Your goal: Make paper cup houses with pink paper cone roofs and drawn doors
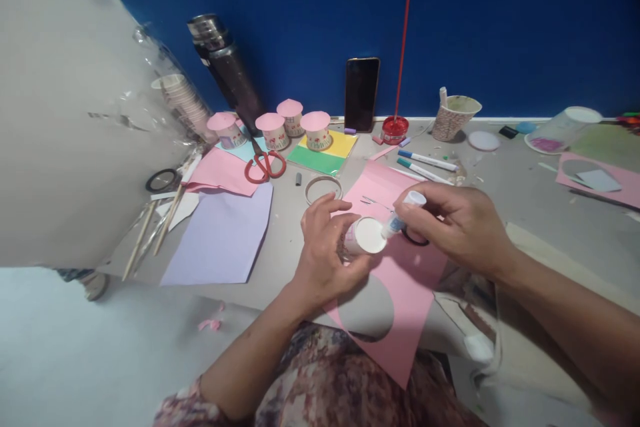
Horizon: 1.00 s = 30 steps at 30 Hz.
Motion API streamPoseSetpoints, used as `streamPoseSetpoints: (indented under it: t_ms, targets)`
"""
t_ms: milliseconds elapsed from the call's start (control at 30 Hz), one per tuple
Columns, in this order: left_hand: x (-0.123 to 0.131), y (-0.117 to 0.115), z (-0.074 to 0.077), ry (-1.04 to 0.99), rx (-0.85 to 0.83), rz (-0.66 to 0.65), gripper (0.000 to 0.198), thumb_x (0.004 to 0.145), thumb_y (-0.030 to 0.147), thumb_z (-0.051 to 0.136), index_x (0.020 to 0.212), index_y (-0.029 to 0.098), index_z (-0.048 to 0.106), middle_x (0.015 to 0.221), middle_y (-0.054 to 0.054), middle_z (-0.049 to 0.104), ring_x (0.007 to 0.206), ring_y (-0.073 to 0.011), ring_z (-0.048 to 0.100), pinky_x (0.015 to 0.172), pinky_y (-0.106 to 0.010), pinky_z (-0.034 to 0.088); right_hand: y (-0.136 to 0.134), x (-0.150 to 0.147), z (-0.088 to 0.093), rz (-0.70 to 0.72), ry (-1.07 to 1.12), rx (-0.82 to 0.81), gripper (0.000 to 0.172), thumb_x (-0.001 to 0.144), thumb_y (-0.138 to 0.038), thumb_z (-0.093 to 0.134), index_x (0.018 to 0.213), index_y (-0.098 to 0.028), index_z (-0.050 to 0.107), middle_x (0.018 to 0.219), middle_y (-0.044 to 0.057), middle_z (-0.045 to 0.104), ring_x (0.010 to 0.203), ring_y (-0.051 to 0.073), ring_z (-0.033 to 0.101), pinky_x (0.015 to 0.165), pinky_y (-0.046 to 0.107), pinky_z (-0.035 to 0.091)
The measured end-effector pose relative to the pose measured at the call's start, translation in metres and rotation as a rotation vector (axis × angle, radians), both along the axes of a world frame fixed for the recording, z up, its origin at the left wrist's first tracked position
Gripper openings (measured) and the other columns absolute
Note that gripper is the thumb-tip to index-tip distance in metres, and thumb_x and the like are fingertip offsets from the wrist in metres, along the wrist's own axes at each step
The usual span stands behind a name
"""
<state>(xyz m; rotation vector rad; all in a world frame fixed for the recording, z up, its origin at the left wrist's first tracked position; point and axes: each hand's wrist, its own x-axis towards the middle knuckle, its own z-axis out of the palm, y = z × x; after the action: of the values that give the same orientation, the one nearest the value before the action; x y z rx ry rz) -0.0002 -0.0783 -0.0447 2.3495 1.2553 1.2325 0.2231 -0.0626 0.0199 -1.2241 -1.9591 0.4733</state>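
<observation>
My left hand is closed around a small paper cup turned on its side, its white round base facing me. My right hand grips a small glue bottle with its tip down against the cup's base rim. Both hands hover over a pink paper sheet with a round hole cut out near its front end. Black scissors handles show under my right fingers.
Several pink-roofed cups stand at the back by red scissors, coloured paper, a flask and a phone. Lilac paper lies left; a tape ring, markers, a red paint pot and a patterned cup are behind.
</observation>
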Motion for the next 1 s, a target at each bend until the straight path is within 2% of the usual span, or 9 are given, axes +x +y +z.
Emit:
streamPoseSetpoints:
  t_ms: [200,367,533,633,767,867,933,1000]
  targets:
    - [0.000,-0.001,0.000,-0.065,-0.092,0.066,0.040,0.074,0.021,0.079,0.111,0.023,0.064,0.127,-0.011,0.063,0.136,-0.0339,0.052,0.118,-0.057,0.040,-0.014,-0.005,-0.004,0.122,-0.039,0.186,0.013,0.099,-0.025,0.062,0.091,-0.021,0.072,0.065,-0.002,0.072,0.047,0.010,0.053,0.048,0.024,0.039]
    - [0.001,0.000,0.000,-0.090,-0.123,0.064,0.041,0.071,0.018,0.079,0.109,0.023,0.065,0.125,-0.010,0.065,0.133,-0.0319,0.054,0.116,-0.053,0.043,-0.017,-0.009,-0.004,0.266,0.000,0.290,0.013,0.104,-0.029,0.061,0.106,-0.020,0.070,0.085,0.004,0.079,0.056,0.013,0.062,0.054,0.027,0.046]
    - [0.002,-0.001,0.000,-0.058,-0.090,0.092,0.037,0.073,0.020,0.079,0.107,0.023,0.065,0.123,-0.011,0.065,0.132,-0.0330,0.054,0.116,-0.054,0.042,-0.018,-0.013,-0.007,0.401,-0.067,0.392,0.014,0.107,-0.029,0.058,0.109,-0.019,0.067,0.084,0.005,0.077,0.072,0.018,0.067,0.068,0.031,0.051]
    - [0.002,-0.001,0.000,-0.053,-0.104,0.110,0.036,0.072,0.019,0.078,0.106,0.023,0.066,0.124,-0.011,0.066,0.133,-0.0327,0.053,0.116,-0.053,0.041,-0.019,-0.011,-0.008,0.407,-0.172,0.478,0.012,0.105,-0.026,0.058,0.105,-0.018,0.068,0.077,0.004,0.072,0.068,0.019,0.062,0.063,0.033,0.046]
    - [-0.002,0.000,0.004,-0.136,-0.209,0.123,0.034,0.072,0.024,0.079,0.104,0.023,0.067,0.125,-0.012,0.066,0.133,-0.0326,0.055,0.117,-0.054,0.041,-0.011,-0.002,-0.008,0.318,-0.304,0.539,0.010,0.101,-0.025,0.063,0.096,-0.021,0.070,0.069,0.002,0.069,0.060,0.018,0.059,0.056,0.034,0.039]
    - [-0.010,0.001,0.011,-0.293,-0.420,0.063,0.036,0.069,0.027,0.081,0.104,0.022,0.072,0.128,-0.013,0.066,0.135,-0.0340,0.055,0.114,-0.051,0.045,0.007,0.013,-0.008,0.122,-0.249,0.510,0.010,0.097,-0.029,0.067,0.097,-0.023,0.074,0.079,0.004,0.077,0.064,0.019,0.066,0.059,0.034,0.044]
    - [-0.018,0.002,0.018,-0.420,-0.552,0.007,0.037,0.069,0.028,0.083,0.104,0.022,0.075,0.130,-0.013,0.065,0.136,-0.0347,0.056,0.112,-0.047,0.047,0.021,0.028,-0.007,-0.100,-0.093,0.364,0.011,0.095,-0.031,0.068,0.098,-0.024,0.076,0.085,0.005,0.080,0.064,0.019,0.068,0.060,0.033,0.047]
    - [-0.026,0.006,0.025,-0.516,-0.612,-0.013,0.038,0.069,0.028,0.086,0.106,0.023,0.078,0.134,-0.011,0.064,0.136,-0.0339,0.055,0.110,-0.042,0.047,0.036,0.046,-0.005,-0.299,0.123,0.138,0.014,0.091,-0.032,0.070,0.101,-0.023,0.077,0.083,0.004,0.080,0.063,0.019,0.068,0.057,0.031,0.048]
